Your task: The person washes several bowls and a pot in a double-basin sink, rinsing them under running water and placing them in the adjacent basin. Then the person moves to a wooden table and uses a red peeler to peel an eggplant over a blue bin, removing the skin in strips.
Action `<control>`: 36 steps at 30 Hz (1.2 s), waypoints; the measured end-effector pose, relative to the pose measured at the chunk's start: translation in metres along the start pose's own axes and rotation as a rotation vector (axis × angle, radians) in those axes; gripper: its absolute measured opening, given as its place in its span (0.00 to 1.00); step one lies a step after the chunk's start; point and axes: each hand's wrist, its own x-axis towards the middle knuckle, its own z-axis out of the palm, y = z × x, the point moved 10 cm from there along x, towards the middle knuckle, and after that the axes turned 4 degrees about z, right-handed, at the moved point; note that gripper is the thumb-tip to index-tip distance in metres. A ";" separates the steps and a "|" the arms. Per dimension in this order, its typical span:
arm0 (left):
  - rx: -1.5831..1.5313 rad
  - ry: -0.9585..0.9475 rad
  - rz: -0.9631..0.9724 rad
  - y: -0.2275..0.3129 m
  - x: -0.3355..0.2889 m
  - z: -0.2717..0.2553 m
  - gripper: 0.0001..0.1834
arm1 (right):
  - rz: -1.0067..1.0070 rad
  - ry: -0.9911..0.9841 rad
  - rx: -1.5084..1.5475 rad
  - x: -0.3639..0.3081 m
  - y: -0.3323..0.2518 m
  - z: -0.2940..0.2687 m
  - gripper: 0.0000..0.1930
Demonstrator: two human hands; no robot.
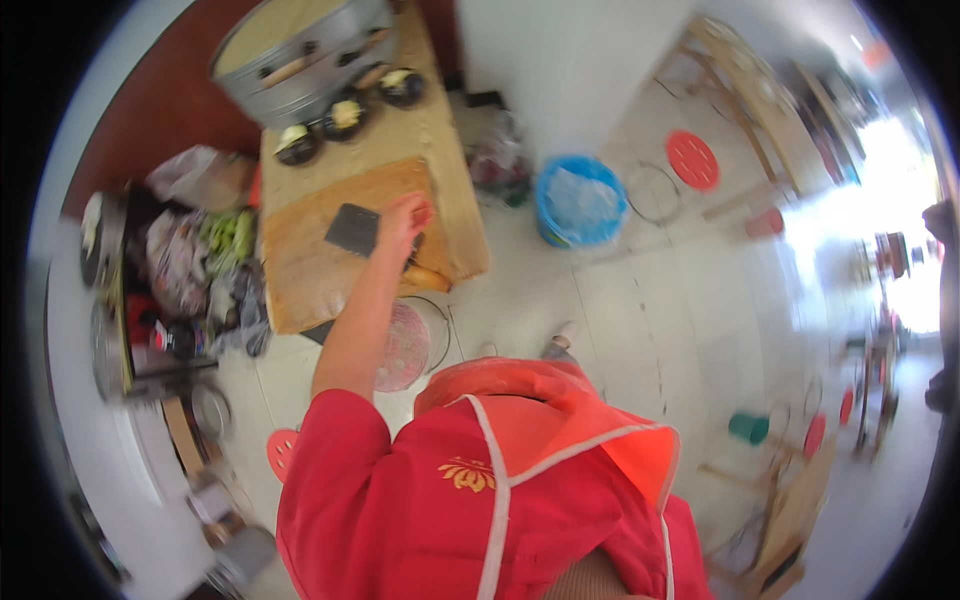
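Note:
My left hand (404, 218) is above a wooden cutting board (300, 280), its fingers curled in and slightly blurred. Whether anything is inside them is hidden. Under and beside the hand lies a cleaver with a dark, broad rectangular blade (353, 229). Its light wooden handle (428, 279) seems to point toward the board's near right corner. Beyond the board stand three dark round bowls (343, 118) with pale yellowish contents. My right hand does not show.
A large round metal steamer (290, 95) stands at the table's far end. Bags with green vegetables (230, 240) crowd the left side. Right of the table are a blue bucket (580, 210) lined with plastic and a red stool (692, 160). A pinkish round stool (402, 345) is below the board.

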 end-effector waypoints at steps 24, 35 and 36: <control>-0.214 0.641 0.153 -0.040 0.124 0.017 0.08 | -0.602 -0.968 -0.674 0.254 -0.546 0.447 0.09; 0.175 0.855 0.146 0.032 0.249 0.009 0.20 | -0.463 -0.989 -0.783 0.275 -0.563 0.482 0.09; 0.176 0.867 0.142 0.035 0.247 0.012 0.22 | -0.459 -0.995 -0.794 0.277 -0.565 0.486 0.08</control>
